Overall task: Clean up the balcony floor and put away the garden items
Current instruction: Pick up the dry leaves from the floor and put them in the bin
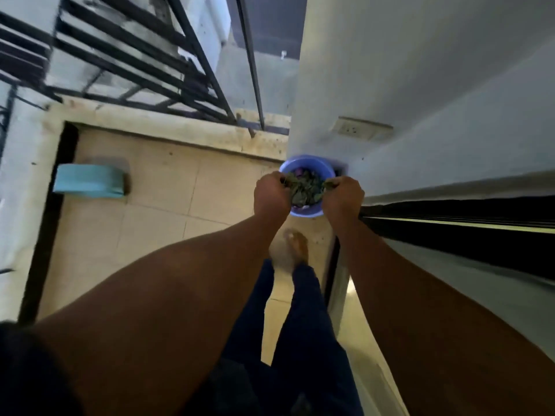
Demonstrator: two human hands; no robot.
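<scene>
A: State the grip condition of each hand.

B: Left hand [271, 192]: fingers curled, clutching a bunch of dark green dried leaves [304, 187] at its left side. Right hand [342, 196]: fingers curled, clutching the same bunch at its right side. Both fists are seen from the back, so the fingertips are hidden.

A: Location of the leaves?

B: The bunch hangs between the two fists, directly over the mouth of a round blue-violet plastic bucket [306, 168]. Whether the leaves touch the contents inside cannot be determined. A pink scrap shows inside the bucket near its far rim.

A: Location of the bucket?

B: It stands on the beige tiled balcony floor [156, 193], in the corner against the pale grey wall [420, 70].

A: Other items?

B: A light blue rectangular object [90, 181] lies on the floor at the left edge, well apart from the bucket. Black metal railing bars [120, 55] run above the floor's concrete kerb. A white wall socket plate [359, 129] is mounted above the bucket. One bare foot [297, 246] is near the bucket.

A: Readable markings?

B: No lettering is legible; the picture is motion-blurred.
</scene>
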